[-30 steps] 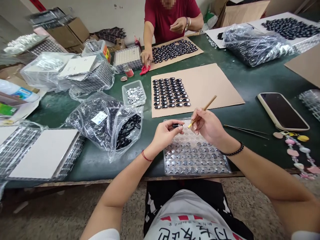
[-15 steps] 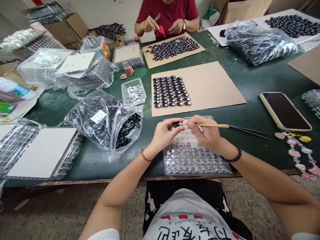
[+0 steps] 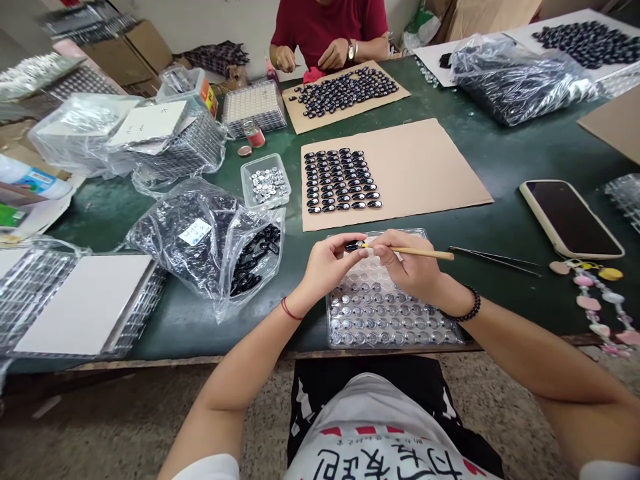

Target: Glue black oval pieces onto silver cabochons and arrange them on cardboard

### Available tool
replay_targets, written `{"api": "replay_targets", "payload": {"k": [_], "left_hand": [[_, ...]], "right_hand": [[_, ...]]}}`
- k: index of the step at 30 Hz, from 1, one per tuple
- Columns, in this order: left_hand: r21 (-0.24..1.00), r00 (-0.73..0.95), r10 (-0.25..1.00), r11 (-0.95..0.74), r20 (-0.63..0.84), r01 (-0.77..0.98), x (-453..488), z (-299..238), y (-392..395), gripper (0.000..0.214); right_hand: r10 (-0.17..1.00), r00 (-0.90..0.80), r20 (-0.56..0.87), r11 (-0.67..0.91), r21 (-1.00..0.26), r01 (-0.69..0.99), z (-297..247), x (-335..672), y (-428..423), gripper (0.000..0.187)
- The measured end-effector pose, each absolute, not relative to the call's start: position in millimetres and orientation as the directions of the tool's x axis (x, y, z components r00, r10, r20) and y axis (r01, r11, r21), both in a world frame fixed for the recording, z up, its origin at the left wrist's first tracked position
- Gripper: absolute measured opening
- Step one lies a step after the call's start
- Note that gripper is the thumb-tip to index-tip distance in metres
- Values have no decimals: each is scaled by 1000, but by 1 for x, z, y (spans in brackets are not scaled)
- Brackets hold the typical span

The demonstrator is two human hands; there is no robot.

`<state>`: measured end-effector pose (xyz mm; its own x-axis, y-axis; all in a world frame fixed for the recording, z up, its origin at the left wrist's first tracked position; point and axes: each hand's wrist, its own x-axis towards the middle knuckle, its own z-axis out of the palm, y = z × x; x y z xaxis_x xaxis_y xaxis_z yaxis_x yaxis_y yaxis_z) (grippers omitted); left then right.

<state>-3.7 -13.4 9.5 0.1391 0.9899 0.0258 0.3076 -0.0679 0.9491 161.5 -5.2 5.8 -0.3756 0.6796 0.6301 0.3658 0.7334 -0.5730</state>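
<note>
I read the left hand (image 3: 326, 268) as clamped, thumb and fingers, on a black piece (image 3: 353, 246) above the far part of the transparent tray (image 3: 373, 270). The right hand (image 3: 417, 268) pinches a wooden stick (image 3: 425, 253), yellow tip at the piece; I cannot confirm contact. Caution: excess tip pressure could, I judge, twist the piece loose, dropping it onto the tray

Here we've got a small, glossy black piece (image 3: 353, 245) pinched roughly level between our left fingers (image 3: 344, 238), one end towards our right fingers (image 3: 391, 238). Those are gripping our slim wooden stick (image 3: 423, 253), almost flat, yellow tip right by that end, shaft jutting rightward past them.
</note>
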Motion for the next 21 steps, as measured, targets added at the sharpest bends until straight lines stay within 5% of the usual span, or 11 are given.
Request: {"api": "replay_targets", "payload": {"k": [10,21], "left_hand": [[978,124,992,-50,25,203,0,7,-14,23],[945,147,985,-127,86,300,-3,7,-14,30]], "right_hand": [[637,-464,616,771,-501,393,3,161,-7,12],[617,-425,662,786,-495,370,3,162,-7,9]]}}
